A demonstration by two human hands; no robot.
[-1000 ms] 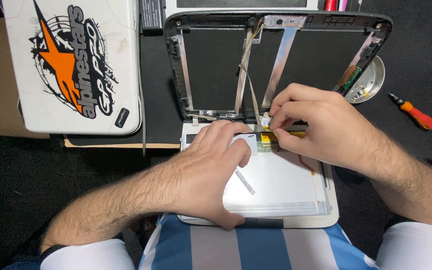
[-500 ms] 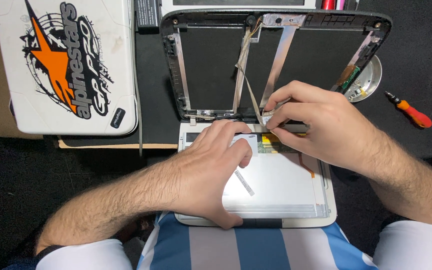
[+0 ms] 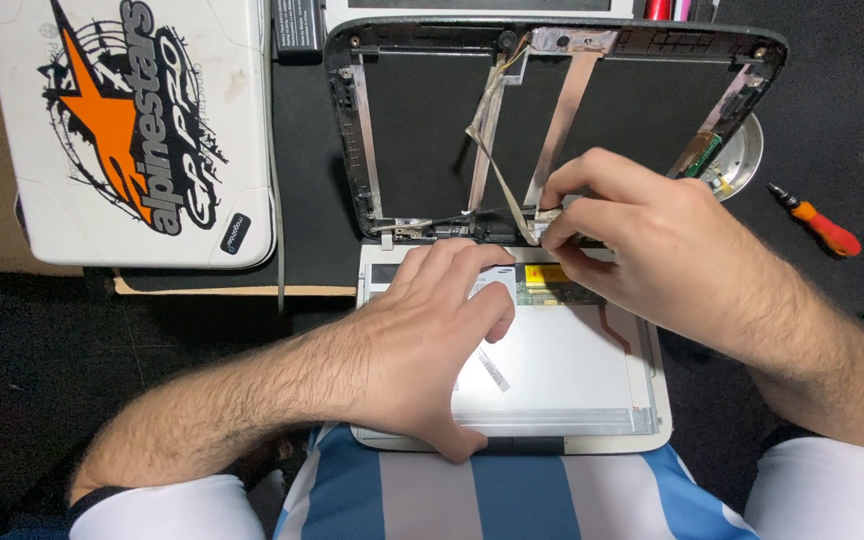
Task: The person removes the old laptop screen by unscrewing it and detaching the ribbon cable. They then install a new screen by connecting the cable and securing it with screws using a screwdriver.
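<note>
Standing next to the bench watching this, and honestly it's the part of a screen job that makes me nervous. The person has the bare display panel [image 3: 562, 370] lying face down on the laptop base, right in front of the empty lid shell [image 3: 552, 60]. Left hand [image 3: 422, 350] is flat on the panel's back, fingers spread, pressing it so it doesn't slide. Right hand [image 3: 652, 250] is up at the panel's top edge, thumb and fingertips pinched on the flat ribbon cable [image 3: 497, 170] right where it meets the little green circuit strip [image 3: 552, 290]. Can't see the connector itself, the fingers cover it.

What could go wrong, as I see it:
- Pull at an angle and that thin ribbon could crease or tear, or the socket could lift off the strip.
- The cable runs up into the lid shell, so if the panel shifts it goes taut and yanks the joint.
- Too much palm weight on the panel's back could crack the glass underneath.
- The orange screwdriver [image 3: 817, 222] and the small dish [image 3: 742, 155] sit near the right elbow, easy to knock.

The white laptop [image 3: 132, 130] off to the left looks safely out of the way.
</note>
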